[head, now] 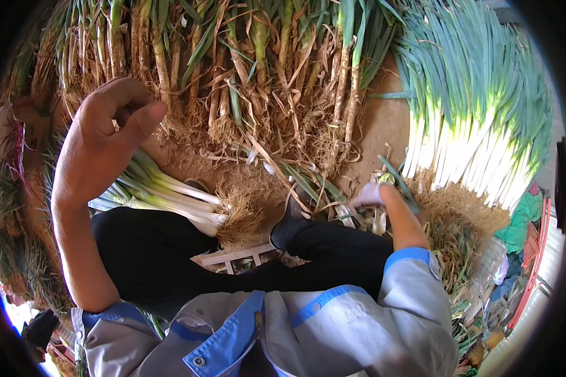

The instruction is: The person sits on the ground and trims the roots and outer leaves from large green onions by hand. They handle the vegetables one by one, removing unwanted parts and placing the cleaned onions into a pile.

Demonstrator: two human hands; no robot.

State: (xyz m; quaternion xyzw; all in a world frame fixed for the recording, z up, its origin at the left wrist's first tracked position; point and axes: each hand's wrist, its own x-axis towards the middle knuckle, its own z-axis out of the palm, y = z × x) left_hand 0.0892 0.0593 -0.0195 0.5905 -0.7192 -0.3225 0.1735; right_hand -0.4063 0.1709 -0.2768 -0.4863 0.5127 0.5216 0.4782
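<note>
My left hand [111, 127] is raised at the left with its fingers curled; whether it holds anything is hidden. Below it, a small bunch of cleaned long green onions [188, 198] lies by my left knee, its roots pointing right. At the right, my right hand [372, 195] is blurred, low over loose outer leaves and peelings [320, 188]. A bit of pale green stalk shows just above its fingers, and I cannot tell if it is gripped. Ahead lies a row of uncleaned green onions [264, 70] with dry brown leaves and soil-covered roots.
A large pile of cleaned green onions [471, 127] stands at the right, roots towards me. Trimmed leaves [453, 249] are heaped below it. A slatted frame [236, 258] shows between my legs. Green cloth or netting [521, 221] and a red pole [530, 282] are at the far right.
</note>
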